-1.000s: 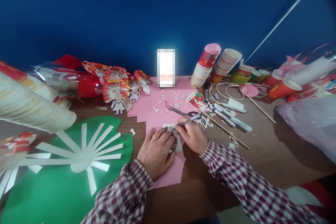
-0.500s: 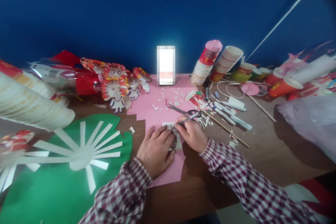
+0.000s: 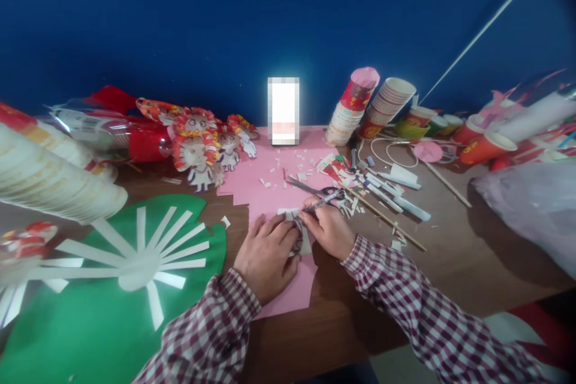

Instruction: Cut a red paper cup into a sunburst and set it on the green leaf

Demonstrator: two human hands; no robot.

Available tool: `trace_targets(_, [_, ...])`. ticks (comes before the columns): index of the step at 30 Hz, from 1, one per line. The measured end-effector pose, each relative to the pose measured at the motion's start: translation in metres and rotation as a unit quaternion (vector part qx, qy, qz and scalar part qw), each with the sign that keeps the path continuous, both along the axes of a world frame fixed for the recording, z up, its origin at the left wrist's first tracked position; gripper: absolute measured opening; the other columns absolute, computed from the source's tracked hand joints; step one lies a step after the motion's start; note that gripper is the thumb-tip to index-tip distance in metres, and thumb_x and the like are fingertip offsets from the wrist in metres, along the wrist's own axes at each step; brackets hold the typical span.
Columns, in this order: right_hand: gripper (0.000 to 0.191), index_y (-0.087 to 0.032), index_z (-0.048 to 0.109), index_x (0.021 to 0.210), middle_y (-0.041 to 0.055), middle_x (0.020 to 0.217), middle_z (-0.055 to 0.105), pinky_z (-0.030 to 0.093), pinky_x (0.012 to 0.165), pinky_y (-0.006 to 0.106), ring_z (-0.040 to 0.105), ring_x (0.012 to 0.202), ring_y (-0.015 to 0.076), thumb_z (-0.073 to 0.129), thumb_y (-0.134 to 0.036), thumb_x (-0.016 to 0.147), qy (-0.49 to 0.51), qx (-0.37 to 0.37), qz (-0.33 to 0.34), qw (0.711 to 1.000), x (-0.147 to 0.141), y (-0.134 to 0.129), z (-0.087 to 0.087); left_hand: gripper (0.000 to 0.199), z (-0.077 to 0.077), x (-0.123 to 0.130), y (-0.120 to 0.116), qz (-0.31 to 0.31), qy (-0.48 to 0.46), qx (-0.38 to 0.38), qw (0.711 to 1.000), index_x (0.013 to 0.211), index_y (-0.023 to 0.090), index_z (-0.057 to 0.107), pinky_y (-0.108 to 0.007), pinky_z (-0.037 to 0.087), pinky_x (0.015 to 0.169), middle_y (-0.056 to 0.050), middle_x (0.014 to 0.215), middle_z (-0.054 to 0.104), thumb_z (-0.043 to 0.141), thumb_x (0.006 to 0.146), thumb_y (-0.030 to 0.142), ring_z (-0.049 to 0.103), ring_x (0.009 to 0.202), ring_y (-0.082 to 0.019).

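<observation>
My right hand (image 3: 330, 229) is closed around a slim pen (image 3: 320, 201), its tip at a small white paper (image 3: 306, 242) with dark drawn lines. My left hand (image 3: 269, 257) lies flat over the left part of that paper, fingers spread, and hides some of it. Under both is a pink sheet (image 3: 292, 297) on the brown table. Just beyond my right hand, scissors (image 3: 310, 188) lie with their blades pointing left among small white scraps.
A green sheet with a white strip fan (image 3: 139, 264) lies left. Cut-out paper figures (image 3: 197, 156) stand behind it. Cup stacks (image 3: 353, 105), a bright phone (image 3: 285, 111), markers (image 3: 382, 193), a wooden stick (image 3: 389, 220) and a plastic bag (image 3: 526, 210) lie around.
The pen tip has shifted very slightly left and down on the white paper. My left hand keeps its place, and the whole view has moved a little.
</observation>
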State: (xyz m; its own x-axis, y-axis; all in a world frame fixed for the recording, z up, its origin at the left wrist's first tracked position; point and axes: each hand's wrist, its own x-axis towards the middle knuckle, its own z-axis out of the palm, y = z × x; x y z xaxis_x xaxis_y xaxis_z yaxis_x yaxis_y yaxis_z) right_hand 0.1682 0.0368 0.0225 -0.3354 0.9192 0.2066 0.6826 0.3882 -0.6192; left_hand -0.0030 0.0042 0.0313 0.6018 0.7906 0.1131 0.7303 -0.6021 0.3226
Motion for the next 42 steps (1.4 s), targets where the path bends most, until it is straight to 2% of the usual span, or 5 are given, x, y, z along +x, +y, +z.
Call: trace_targets(42, [0.008,-0.019,0.047,0.083,0.0022,0.072,0.057,0.04,0.068,0.026,0.055,0.07,0.0168,0.042,-0.022,0.087,-0.008,0.022,0.004,1.0,0.0039,0.0009,-0.0053,0.032,-0.0006,0.0,0.0007,0.001,0.009,-0.006,1.0,0.108,0.02,0.051,-0.049,0.023,0.103,-0.005,0.114,0.054,0.046,0.078,0.03,0.039,0.116,-0.026])
